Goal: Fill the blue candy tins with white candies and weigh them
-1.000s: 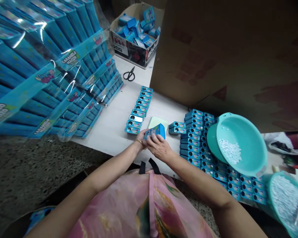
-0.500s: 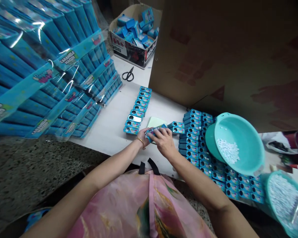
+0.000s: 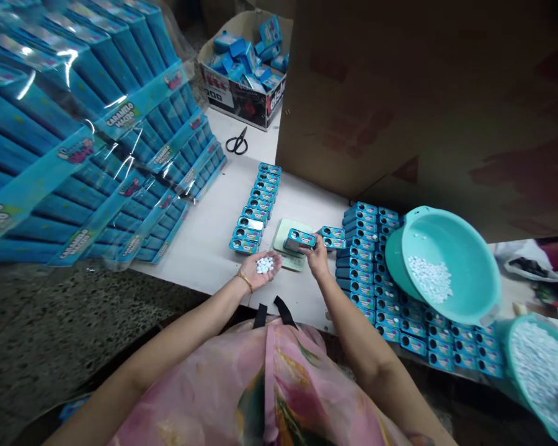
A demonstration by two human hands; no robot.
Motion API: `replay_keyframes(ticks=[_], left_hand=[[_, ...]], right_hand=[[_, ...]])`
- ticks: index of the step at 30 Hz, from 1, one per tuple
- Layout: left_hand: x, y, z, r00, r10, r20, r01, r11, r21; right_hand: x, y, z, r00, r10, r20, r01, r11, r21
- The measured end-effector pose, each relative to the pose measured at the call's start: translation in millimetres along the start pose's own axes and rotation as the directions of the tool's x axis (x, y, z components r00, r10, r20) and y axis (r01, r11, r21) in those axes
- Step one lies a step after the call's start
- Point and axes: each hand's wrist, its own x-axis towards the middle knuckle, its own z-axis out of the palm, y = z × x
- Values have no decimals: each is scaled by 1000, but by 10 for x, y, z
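My left hand [image 3: 253, 272], palm up and fingers lightly cupped, carries a small heap of white candies [image 3: 265, 266]. My right hand [image 3: 317, 257] grips a small blue tin [image 3: 301, 238] by its right side. The tin is upright, its dark round opening facing up, on or just above a pale green kitchen scale [image 3: 294, 262]; contact cannot be made out. Left of the scale runs a row of similar blue tins [image 3: 253, 212]. Two more tins [image 3: 333, 238] sit right of it, beside a large block of tins [image 3: 361, 255].
Teal basins [image 3: 481, 260] with white candies stand at the right. Black scissors [image 3: 237, 142] lie near a carton [image 3: 232, 104] of blue packs. Plastic-wrapped display boxes [image 3: 97, 142] are stacked at the left. A big cardboard box [image 3: 400, 111] walls the table's [image 3: 199, 248] far side.
My hands have moved apart. The left now shows loose white candies in its palm, and the right has turned the tin upright and brought it over the scale.
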Motion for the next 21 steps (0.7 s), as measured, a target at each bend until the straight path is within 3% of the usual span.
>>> replay_keyframes(ticks=[4,7,10,13,16,18,21], left_hand=[[-210,-11,-273,998,-22,-65,22,1000,2],[-318,20,-472,992,-15,-126,16,1000,2],[-372,27,-615,989,-16,-145,16,1000,1],[-396,-11,-659,990,-24,-142,26,1000,8],[-418,-68,-603,989,-48,-139,50,999,10],[-428,-105,-536,990,-81,-115,83,996,16],[-418,-161,-453,990,-128,-67,131,990,44]], right_hand=[[7,88,-24,1000,2,4,-2,999,-48],[-121,-3,-193,994,-92,57,101,977,-187],[-364,-108,-396,987,-159,18,154,918,-365],[-634,-125,-517,987,-141,-74,100,909,-406],[-837,-116,-472,988,-99,-116,48,924,-379],[-928,-171,-339,995,-93,-38,72,924,-376],[-1015,-365,-40,963,-141,231,224,893,-390]])
